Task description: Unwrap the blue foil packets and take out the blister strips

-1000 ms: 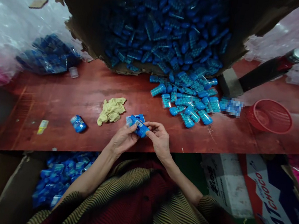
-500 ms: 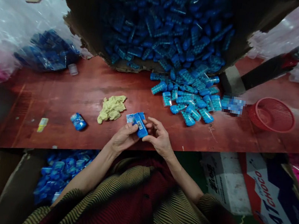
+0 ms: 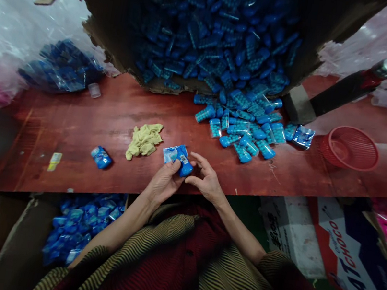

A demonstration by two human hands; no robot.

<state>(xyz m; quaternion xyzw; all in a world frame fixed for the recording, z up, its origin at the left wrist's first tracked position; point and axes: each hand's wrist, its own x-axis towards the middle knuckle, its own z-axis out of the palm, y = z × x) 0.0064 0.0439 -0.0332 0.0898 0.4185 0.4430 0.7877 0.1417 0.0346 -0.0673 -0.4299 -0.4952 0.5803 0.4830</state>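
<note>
My left hand point(image 3: 163, 182) is closed on a small blue container with a label point(image 3: 184, 164), held just above the near edge of the red table point(image 3: 73, 122). My right hand point(image 3: 205, 178) touches the same container from the right, its fingers curled and partly spread. Under the container lies a flat blue packet point(image 3: 172, 152). A pile of loose blue containers point(image 3: 247, 129) spreads out on the table beyond my hands, spilling from a big torn cardboard box point(image 3: 101, 29) full of them.
A crumpled yellow cloth point(image 3: 144, 139) lies left of my hands, and a single blue container point(image 3: 101, 157) further left. A red mesh basket point(image 3: 351, 148) sits at the right. A box below the table edge point(image 3: 83, 225) holds several blue pieces. Plastic bags flank the big box.
The container has turned in my hands and dropped slightly toward the table edge. My right fingers have loosened from it. The view has hardly shifted.
</note>
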